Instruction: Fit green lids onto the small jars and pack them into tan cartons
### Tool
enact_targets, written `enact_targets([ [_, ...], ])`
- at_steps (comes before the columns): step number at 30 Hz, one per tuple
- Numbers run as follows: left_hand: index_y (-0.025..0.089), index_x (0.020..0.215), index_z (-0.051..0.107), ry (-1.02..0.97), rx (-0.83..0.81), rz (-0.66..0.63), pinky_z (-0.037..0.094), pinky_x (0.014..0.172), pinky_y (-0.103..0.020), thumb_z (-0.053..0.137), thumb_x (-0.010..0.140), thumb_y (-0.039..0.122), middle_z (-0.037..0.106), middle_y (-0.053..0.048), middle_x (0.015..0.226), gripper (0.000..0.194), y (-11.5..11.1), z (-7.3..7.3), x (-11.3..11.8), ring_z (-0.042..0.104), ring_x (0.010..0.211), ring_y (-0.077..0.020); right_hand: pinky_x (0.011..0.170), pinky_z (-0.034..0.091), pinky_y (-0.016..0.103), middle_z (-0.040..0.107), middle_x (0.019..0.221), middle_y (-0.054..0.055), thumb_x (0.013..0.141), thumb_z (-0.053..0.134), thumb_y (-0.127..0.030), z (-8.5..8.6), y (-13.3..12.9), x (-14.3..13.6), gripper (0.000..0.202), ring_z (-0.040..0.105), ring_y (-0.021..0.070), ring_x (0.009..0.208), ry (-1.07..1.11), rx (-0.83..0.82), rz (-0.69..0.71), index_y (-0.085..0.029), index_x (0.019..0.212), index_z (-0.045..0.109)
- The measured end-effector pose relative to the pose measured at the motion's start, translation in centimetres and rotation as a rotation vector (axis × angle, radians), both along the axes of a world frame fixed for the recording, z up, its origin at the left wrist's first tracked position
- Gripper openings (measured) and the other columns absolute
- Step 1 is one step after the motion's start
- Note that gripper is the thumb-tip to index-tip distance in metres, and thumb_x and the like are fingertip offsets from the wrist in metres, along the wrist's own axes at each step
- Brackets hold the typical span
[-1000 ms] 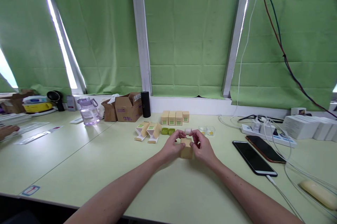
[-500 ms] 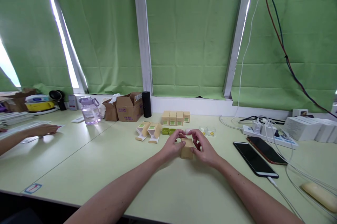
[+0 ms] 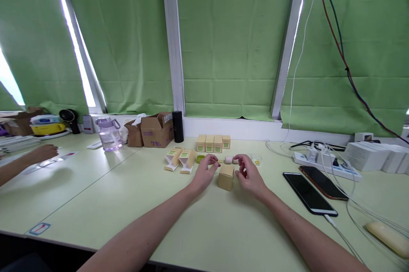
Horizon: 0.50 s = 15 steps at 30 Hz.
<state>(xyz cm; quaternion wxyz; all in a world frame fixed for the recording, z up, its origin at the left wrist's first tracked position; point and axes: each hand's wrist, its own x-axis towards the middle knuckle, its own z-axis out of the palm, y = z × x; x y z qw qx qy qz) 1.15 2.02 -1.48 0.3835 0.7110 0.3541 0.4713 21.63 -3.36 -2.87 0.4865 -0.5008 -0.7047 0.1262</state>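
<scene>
A small closed kraft box [image 3: 226, 178] stands on the table between my hands. My left hand [image 3: 205, 173] is just to its left, fingers bent and apart, holding nothing. On the other side my right hand [image 3: 248, 175] hovers close to the box's edge, fingers curled but apart and without an object. Behind the box are small pinkish-white cylinders [image 3: 228, 160], a green piece [image 3: 200, 159] and a clear round case [image 3: 256, 159]. Two open cartons [image 3: 187, 161] lie to the left, and several closed small boxes [image 3: 209, 143] stand in a row farther back.
Two phones [image 3: 309, 193] with cables lie at the right, near a power strip [image 3: 327, 166] and white boxes [image 3: 367, 156]. At the left are a purple bottle [image 3: 109, 134], a cardboard box [image 3: 157, 130], a black cylinder [image 3: 177, 126] and another person's hand [image 3: 44, 153].
Both my hands have let go of the small box and moved apart. The box is turned slightly. At the left, the other person's hand has shifted left.
</scene>
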Motion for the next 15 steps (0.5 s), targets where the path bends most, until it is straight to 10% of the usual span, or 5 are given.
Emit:
enact_targets([
  [15,0.022,0.105,0.058,0.022,-0.034,-0.028,0.043,0.101,-0.042,0.054,0.085,0.019,0.066,-0.007,0.107,0.021,0.2,-0.3,0.0,0.062,0.108,-0.0245,0.068,0.048,0.031,0.053,0.107,0.003,0.078,0.054,-0.014,-0.3,0.2,0.2,0.048,0.051,0.0164,0.074,-0.086,-0.017,-0.021,-0.027,0.124,0.048],
])
